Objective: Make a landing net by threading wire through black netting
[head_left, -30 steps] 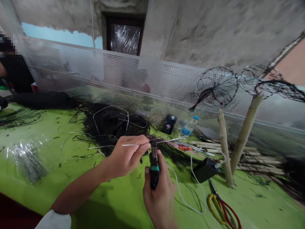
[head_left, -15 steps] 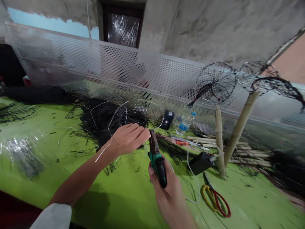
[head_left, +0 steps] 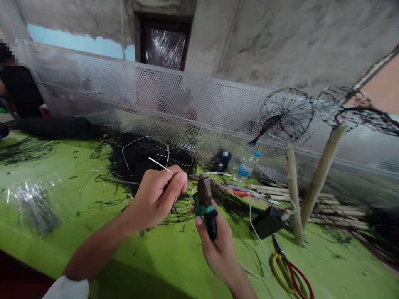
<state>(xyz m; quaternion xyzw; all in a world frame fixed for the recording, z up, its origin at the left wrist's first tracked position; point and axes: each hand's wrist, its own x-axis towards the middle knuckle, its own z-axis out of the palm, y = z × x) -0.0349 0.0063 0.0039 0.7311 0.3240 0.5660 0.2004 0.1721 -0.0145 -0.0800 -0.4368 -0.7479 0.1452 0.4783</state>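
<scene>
Between thumb and fingers, my left hand (head_left: 160,195) pinches a thin silvery wire (head_left: 160,165), whose end sticks out up and to the left. In my right hand (head_left: 218,245) is a pair of pliers (head_left: 205,207) with green and black handles and rusty brown jaws pointing up. The jaws stand just right of my left fingertips, apart from them. Behind my left hand lies a heap of black netting (head_left: 140,155) with loops of wire over it. Cut black strands are scattered beneath both hands.
Yellow-and-red-handled scissors (head_left: 285,270) and a black box (head_left: 268,222) with a white cable lie at right. Further back are a water bottle (head_left: 245,167), bamboo sticks (head_left: 333,203) and upright posts holding netted hoops (head_left: 286,114). A perforated screen (head_left: 212,99) runs behind the green table (head_left: 124,265).
My left hand has turned over and drawn left, away from the plier jaws, with the wire pinched. The pliers have tilted and dropped slightly. The whole view has shifted a little.
</scene>
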